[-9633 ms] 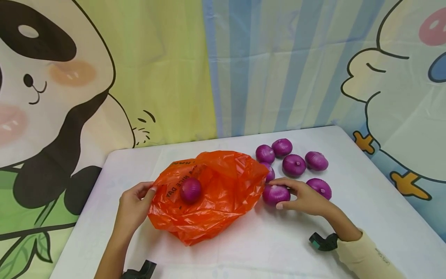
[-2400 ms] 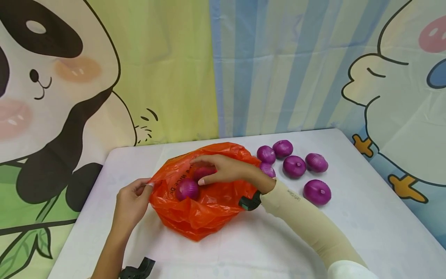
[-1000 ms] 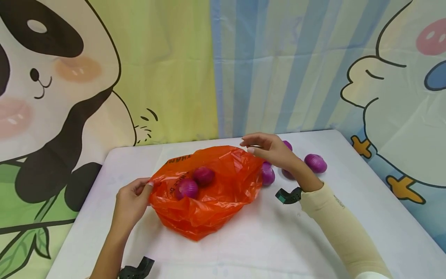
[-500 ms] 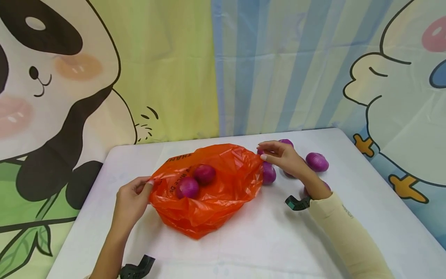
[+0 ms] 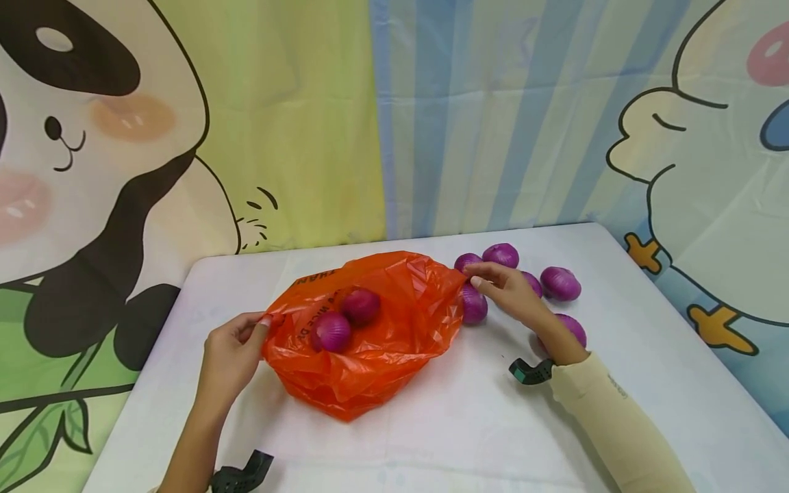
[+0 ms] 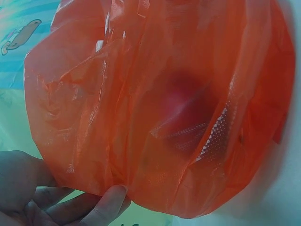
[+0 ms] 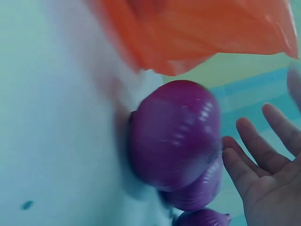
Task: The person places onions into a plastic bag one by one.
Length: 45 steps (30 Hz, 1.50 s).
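An orange plastic bag lies with its mouth spread on the table, and two purple onions, one in front and one behind, sit in it. My left hand pinches the bag's left rim between thumb and fingers; in the left wrist view an onion shows dimly through the plastic. At the right rim, my right hand has thumb and index finger at a drawn-out corner of the bag, the other fingers spread. Right below these fingers is a loose onion, touching nothing of the hand in the head view.
Several more onions stand on the white table at the back right, among them a far one and a rightmost one. Another onion is partly behind the right wrist. A printed curtain closes off the back.
An onion gripped on the table earlier went into the bag with my right hand, joining the first. That hand then withdrew to the bag's right rim. The left hand kept its hold.
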### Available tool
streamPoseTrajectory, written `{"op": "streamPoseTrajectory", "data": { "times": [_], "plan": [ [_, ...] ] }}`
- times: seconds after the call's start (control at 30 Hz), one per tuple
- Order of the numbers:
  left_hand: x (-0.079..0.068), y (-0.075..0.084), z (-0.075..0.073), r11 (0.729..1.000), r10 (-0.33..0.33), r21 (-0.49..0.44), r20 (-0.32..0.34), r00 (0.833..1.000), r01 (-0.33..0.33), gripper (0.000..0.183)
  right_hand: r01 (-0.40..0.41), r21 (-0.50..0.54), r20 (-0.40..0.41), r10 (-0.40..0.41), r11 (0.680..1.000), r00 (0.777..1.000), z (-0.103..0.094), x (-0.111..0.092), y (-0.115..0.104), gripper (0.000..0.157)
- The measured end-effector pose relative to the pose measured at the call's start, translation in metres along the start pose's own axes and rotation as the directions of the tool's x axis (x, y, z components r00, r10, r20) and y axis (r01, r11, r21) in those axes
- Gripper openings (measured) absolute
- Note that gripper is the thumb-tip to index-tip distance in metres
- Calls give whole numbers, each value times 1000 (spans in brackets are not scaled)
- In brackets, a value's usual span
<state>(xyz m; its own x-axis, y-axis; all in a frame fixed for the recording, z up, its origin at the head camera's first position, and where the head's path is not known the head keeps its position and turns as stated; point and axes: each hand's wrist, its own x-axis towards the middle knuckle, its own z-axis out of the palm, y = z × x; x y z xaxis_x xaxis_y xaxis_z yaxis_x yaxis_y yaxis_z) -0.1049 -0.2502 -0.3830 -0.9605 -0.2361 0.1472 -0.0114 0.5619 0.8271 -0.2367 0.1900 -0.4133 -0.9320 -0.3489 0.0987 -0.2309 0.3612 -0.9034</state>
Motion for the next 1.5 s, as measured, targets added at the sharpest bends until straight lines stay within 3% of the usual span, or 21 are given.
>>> {"op": "streamPoseTrajectory", "data": {
  "times": [0.2, 0.63, 1.0, 1.2, 1.5],
  "plan": [
    [0, 1, 0, 1000, -3, 1, 1, 1000, 3, 33, 19, -15, 19, -18, 1000, 1000, 4, -4, 10, 38],
    [1, 2, 1, 1000, 12, -21, -12, 1000, -12, 31, 67, -115, 140, -51, 991, 989, 14, -8, 22, 63],
    [0, 4, -1, 1000, 16, -26, -17, 1000, -16, 34, 43, -143, 113, -27, 989, 993, 15, -11, 19, 64],
    [0, 5, -2, 1000, 14, -22, -18, 1000, -14, 35, -25, -91, 74, 32, 996, 997, 8, -13, 12, 65],
    [0, 6, -1, 999, 4, -31, -6, 1000, -4, 34, 30, -90, 31, -28, 995, 999, -5, -15, -7, 65]
  ]
}}
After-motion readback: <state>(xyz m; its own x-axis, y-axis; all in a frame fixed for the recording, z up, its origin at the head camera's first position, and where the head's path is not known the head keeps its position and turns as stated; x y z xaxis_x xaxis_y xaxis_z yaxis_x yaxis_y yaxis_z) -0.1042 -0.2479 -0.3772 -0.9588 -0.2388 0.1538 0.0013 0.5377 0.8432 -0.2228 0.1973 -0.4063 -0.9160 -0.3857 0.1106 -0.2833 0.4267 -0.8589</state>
